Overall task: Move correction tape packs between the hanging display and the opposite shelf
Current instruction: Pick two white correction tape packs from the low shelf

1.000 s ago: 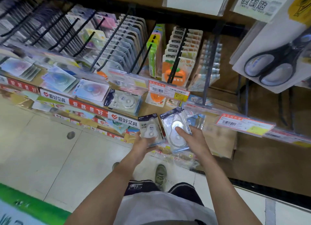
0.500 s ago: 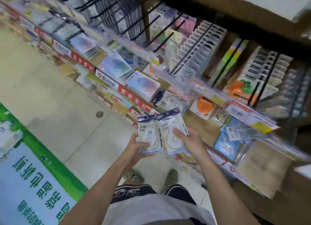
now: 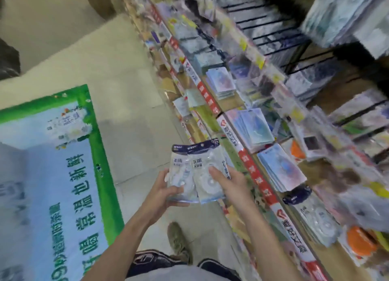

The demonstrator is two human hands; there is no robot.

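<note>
Both hands are up over the aisle floor, each with a pack. The left hand (image 3: 163, 193) curls its fingers round the left correction tape pack (image 3: 180, 173), thumb across the front. The right hand (image 3: 228, 183) grips the right correction tape pack (image 3: 207, 171), thumb pressed on its clear front. The two packs overlap at their inner edges. To the right runs the shelf (image 3: 255, 175), stacked with packets; a green-edged floor mat (image 3: 52, 175) lies left.
</note>
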